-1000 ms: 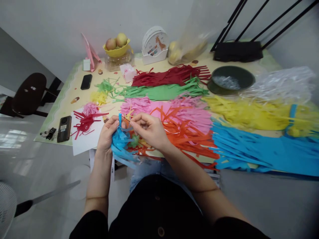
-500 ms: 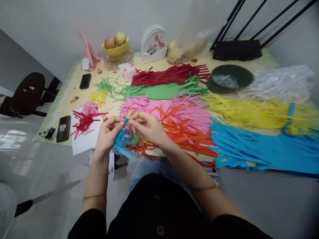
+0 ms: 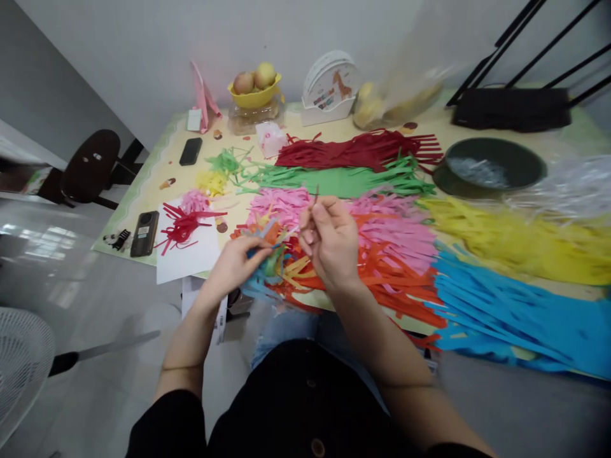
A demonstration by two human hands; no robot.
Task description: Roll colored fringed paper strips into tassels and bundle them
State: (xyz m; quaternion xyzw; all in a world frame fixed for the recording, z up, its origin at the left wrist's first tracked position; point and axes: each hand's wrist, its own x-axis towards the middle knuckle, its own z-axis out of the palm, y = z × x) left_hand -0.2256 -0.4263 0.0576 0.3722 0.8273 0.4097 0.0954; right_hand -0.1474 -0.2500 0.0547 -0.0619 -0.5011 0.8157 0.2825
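My left hand pinches a tassel of thin paper strips in blue, green, yellow and orange, which hangs over the table's front edge. Raised just to its right is my right hand, fingers curled together. A thin dark tip pokes up from its fingers, too small and blurred to name. Between the two hands runs a pale, narrow strip. Under and beyond them lie fringed sheets: pink, orange, green and dark red.
Fringed yellow and blue sheets cover the right side. A dark bowl stands behind them. At left are a red strip bundle on white paper and two phones. A fan stands lower left.
My hands have come apart: the right has lifted up and away to the right, while the left keeps hold of the tassel. The whole view has shifted, so the table appears further right.
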